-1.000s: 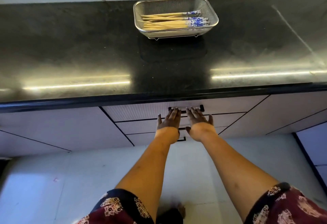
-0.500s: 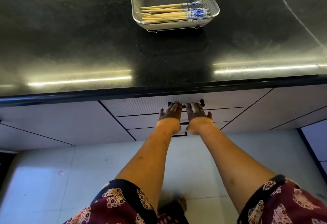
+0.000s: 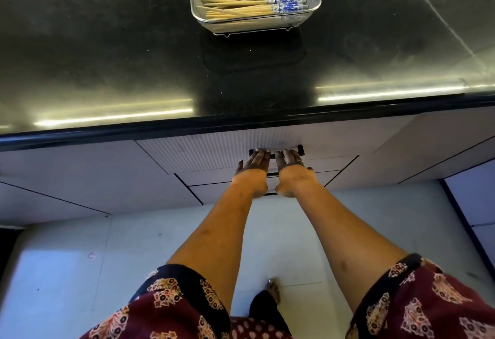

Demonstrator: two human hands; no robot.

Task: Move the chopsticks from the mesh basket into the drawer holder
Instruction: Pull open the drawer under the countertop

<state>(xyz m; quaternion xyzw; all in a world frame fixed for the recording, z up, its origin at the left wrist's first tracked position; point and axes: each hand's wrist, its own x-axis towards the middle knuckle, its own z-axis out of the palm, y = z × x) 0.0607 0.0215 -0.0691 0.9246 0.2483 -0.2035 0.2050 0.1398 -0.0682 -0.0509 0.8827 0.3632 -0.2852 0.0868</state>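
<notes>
- The black polished countertop spans the upper half of the view, with streaks of light reflected along its near edge.
- A pale tiled floor fills the lower part, and one bare foot shows on it between the arms.
- Pale cabinet fronts run under the countertop. The ribbed top drawer sits in the middle, with more drawer fronts stacked below it.
- Two bare forearms reach forward and down from dark red patterned sleeves towards that drawer.
- The mesh basket stands on small wire feet at the far side of the countertop, well apart from both hands.
- The chopsticks lie in a loose bundle inside the basket, pale tips to the left and blue-and-white patterned ends to the right.
- The left hand lies palm-down on the drawer's black handle, its fingers close together and reaching the bar.
- The right hand lies just beside it on the same handle, fingers likewise together, with a short stretch of bar bare between the two hands.
- Whether the fingertips of either hand hook round the bar cannot be told from this angle.
- A ring shows on a finger of the right hand.
</notes>
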